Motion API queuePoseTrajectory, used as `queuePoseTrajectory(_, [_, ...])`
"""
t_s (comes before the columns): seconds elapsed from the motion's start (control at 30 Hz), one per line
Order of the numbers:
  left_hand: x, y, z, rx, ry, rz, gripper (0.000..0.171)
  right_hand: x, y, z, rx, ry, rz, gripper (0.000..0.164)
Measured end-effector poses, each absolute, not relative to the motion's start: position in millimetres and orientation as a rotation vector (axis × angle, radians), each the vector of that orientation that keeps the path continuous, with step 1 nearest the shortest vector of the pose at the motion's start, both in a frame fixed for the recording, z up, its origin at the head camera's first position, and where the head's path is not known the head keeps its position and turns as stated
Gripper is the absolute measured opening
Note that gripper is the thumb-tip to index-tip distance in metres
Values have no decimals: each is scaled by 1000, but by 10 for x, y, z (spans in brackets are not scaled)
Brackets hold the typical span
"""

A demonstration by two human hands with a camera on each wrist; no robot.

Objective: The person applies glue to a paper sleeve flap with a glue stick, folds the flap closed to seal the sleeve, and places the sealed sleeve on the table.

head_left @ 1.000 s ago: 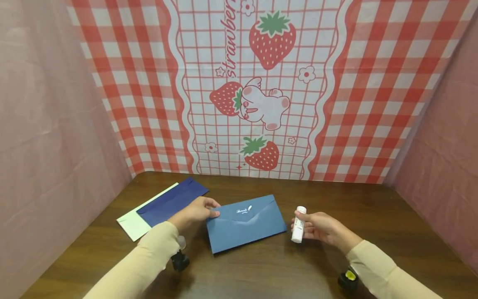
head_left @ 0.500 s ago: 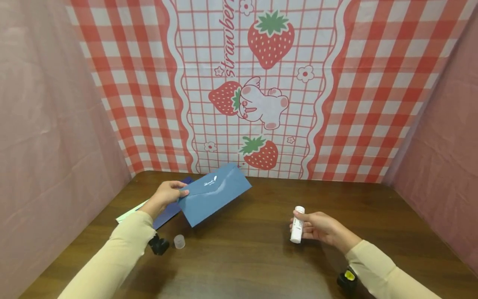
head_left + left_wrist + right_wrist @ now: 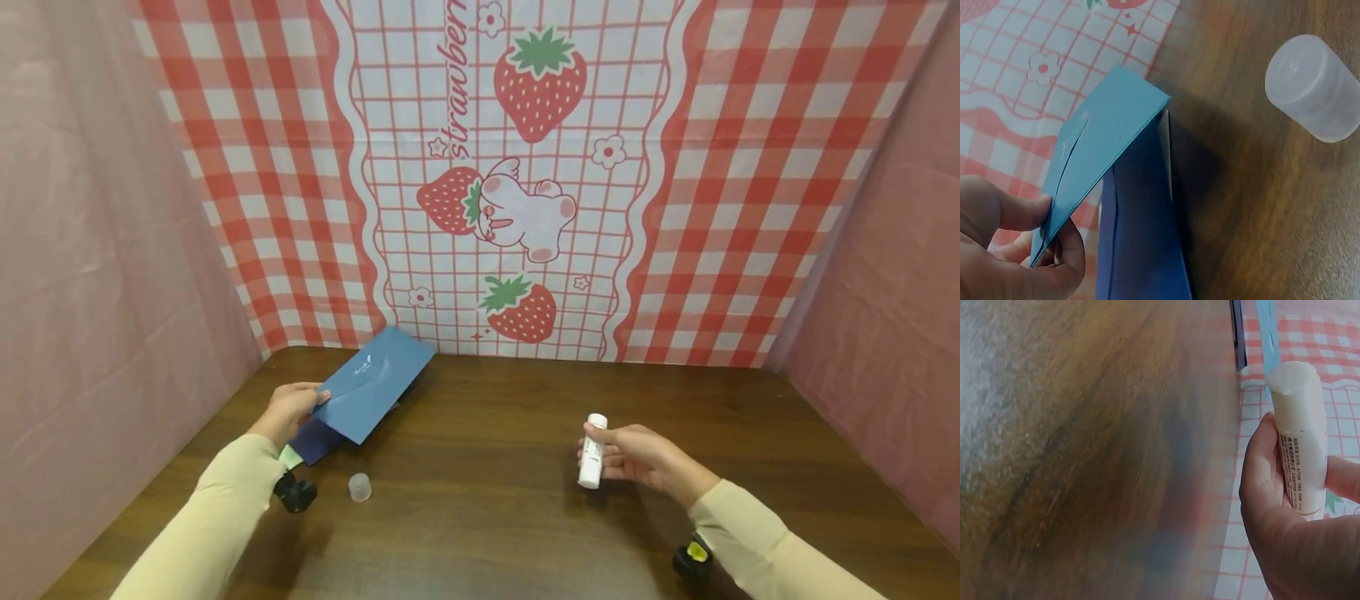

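My left hand [image 3: 292,408] pinches one end of a blue envelope [image 3: 375,379] between thumb and fingers. In the left wrist view the blue envelope [image 3: 1107,131] is tilted above a dark blue envelope [image 3: 1144,231]. Most of the dark blue envelope [image 3: 315,440] and of a pale green envelope [image 3: 291,457] beneath it is hidden in the head view. My right hand [image 3: 648,458] grips a white glue stick [image 3: 591,454] over the right side of the table. Small print shows on the glue stick [image 3: 1302,450] in the right wrist view.
A translucent cap [image 3: 360,487] stands on the brown wooden table [image 3: 480,517], to the right of the left wrist. Behind the table hangs a strawberry-print cloth [image 3: 517,208]. Pink curtains [image 3: 877,333] flank both sides.
My left hand has carried the blue envelope leftward from the middle of the table to over the other envelopes. The cap has come into full view. My right hand has hardly moved.
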State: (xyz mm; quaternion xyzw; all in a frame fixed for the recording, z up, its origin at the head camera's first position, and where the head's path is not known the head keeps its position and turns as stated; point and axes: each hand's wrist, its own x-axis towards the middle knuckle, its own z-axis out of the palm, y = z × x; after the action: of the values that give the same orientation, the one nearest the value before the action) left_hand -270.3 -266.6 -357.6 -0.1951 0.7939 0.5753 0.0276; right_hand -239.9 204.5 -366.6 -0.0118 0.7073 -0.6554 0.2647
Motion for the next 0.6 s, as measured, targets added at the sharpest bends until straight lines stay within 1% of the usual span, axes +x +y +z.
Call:
queuePoseTrajectory(0.17, [-2692, -2712, -3654, -706, 2488, 1787, 48, -2401, 2026, -3661, -33, 1924, -1772, 46])
queuePoseTrajectory(0.33, [-2633, -2716, -3702, -783, 2761, 1542, 43, -2409, 2019, -3648, -31, 1938, -1778, 48])
queuePoseTrajectory(0.5, [-2561, -2693, -3704, -699, 2972, 1302, 42, -2408, 2012, -3639, -43, 1920, -1792, 50])
queuePoseTrajectory(0.6, [-2539, -2675, -3698, -632, 3058, 1173, 44, -2396, 2002, -3633, -38, 1907, -1803, 49])
